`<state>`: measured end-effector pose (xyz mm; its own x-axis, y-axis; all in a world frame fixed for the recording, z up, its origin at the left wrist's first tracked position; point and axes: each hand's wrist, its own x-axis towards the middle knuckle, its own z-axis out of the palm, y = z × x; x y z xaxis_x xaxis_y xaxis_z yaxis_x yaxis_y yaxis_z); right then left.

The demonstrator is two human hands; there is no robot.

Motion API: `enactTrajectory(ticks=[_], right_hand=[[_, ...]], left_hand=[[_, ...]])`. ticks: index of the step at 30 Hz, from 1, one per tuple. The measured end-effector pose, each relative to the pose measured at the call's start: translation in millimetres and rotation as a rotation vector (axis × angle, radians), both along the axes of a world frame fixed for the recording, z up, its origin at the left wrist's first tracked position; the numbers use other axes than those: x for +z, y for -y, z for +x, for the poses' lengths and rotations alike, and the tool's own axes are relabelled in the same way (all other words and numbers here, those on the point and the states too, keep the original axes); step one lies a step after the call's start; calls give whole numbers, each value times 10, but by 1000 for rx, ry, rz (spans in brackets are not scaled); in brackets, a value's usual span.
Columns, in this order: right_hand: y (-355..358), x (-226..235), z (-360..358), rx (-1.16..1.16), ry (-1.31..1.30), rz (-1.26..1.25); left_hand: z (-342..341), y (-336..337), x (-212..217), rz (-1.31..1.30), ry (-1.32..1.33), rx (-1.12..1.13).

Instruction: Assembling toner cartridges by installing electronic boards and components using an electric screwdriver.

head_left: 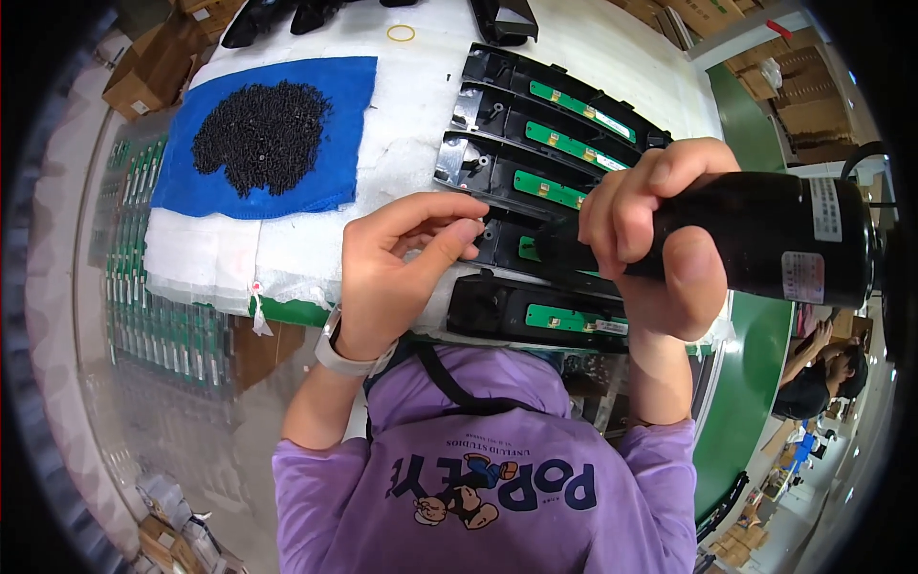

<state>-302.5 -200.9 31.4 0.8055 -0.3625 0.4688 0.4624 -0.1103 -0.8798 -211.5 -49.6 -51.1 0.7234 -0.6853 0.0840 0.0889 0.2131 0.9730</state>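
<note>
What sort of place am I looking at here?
Probably a factory assembly workshop: black plastic housings with green circuit boards lie in a row, a pile of small black screws sits on a blue cloth, and there's what looks like an electric screwdriver.

Black cylindrical tool [755, 230], nose over green board [525, 248] in black housing [499, 251].

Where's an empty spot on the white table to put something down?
Bare white tabletop shows between the blue cloth and the long black plastic housings, nearer than the thin yellow ring. It's crowded at the housings, where the right hand holds a black cylindrical tool, and on the cloth, heaped with small black pieces.
</note>
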Motion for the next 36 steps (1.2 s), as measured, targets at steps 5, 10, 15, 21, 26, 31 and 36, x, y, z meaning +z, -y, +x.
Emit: enactTrajectory(ticks=[5,10,15,21,26,31,36], right_hand=[[-7,-18,51,31,-20,-22],[1,-55,77,37,4,-15],[45,-2,12,61,-23,-97],[41,127,-70,217,179,142],[39,376,-178,276,469,314],[-10,319,-191,305,503,323],[-21,250,-201,318,534,304]], left_hand=[[8,3,25,-71,-105,-38],[7,6,18,-50,-109,-57],[7,-5,35,-60,-88,-73],[-11,-102,92,-137,-67,-24],[-39,-136,164,-240,-69,-141],[-76,-140,133,-252,-24,-151],[-69,-133,150,-215,18,-159]])
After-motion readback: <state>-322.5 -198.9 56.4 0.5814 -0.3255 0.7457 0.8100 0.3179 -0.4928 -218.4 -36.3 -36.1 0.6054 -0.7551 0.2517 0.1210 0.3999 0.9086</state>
